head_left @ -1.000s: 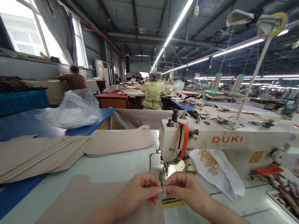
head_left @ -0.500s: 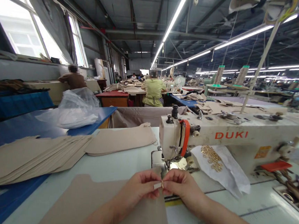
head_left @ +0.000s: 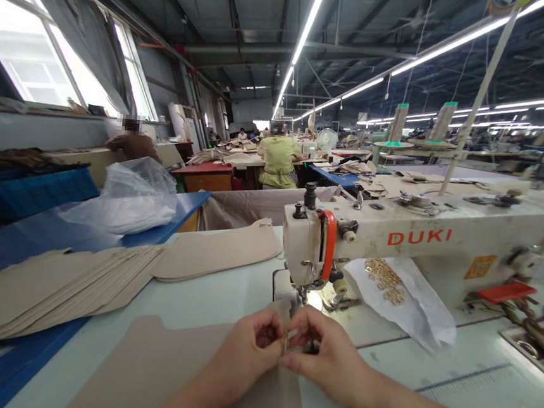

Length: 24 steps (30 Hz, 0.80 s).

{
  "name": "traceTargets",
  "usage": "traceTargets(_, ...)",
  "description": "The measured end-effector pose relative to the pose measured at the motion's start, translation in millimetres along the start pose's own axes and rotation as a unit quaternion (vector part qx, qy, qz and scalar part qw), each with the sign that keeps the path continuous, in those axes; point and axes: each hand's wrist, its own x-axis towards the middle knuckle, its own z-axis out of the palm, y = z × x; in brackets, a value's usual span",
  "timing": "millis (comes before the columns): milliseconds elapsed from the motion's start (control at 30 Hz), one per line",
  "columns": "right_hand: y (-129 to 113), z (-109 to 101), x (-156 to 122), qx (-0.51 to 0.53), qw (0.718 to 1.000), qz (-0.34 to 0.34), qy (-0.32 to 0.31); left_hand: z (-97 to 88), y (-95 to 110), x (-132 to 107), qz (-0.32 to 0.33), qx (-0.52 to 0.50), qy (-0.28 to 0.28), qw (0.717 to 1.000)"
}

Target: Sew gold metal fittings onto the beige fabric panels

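My left hand [head_left: 254, 348] is closed in a pinch, its fingertips against a small gold ring [head_left: 286, 337]. My right hand [head_left: 323, 354] meets it from the other side, thumb and fingers curled at the same ring. The little pale strip that goes with the ring is mostly hidden by the fingers. Both hands are just in front of the needle area of the sewing machine [head_left: 304, 245], above the edge of a flat beige fabric panel [head_left: 157, 365] lying on the table.
Many gold rings [head_left: 384, 280] lie on white paper [head_left: 427, 313] under the machine arm. Stacked beige panels [head_left: 69, 281] fan out at left, with another stack [head_left: 220, 250] behind. A plastic bag [head_left: 134, 195] rests on the blue table. Two people sit further back.
The hands have shifted slightly left and turned, with fingers more curled. The pale strip that showed between them is now mostly hidden. The camera view has moved a little.
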Motion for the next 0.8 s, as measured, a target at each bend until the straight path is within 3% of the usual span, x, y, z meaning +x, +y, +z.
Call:
traceTargets(267, -6.5, -9.0, -1.9, -0.134, 0.983, -0.128, 0.005, -0.4, 8.1, -2.9, 0.013, -0.012, 0.021, 1.000)
traceTargets(567, -6.3, -2.3, -2.8, -0.156, 0.982, -0.078, 0.072, 4.2, 12.4, -3.8, 0.004, -0.068, 0.072, 0.995)
traceTargets(800, -2.1, -0.4, -1.4, -0.178, 0.977, -0.079, 0.089, 3.3, 15.7, -4.0, -0.019, -0.113, 0.064, 0.991)
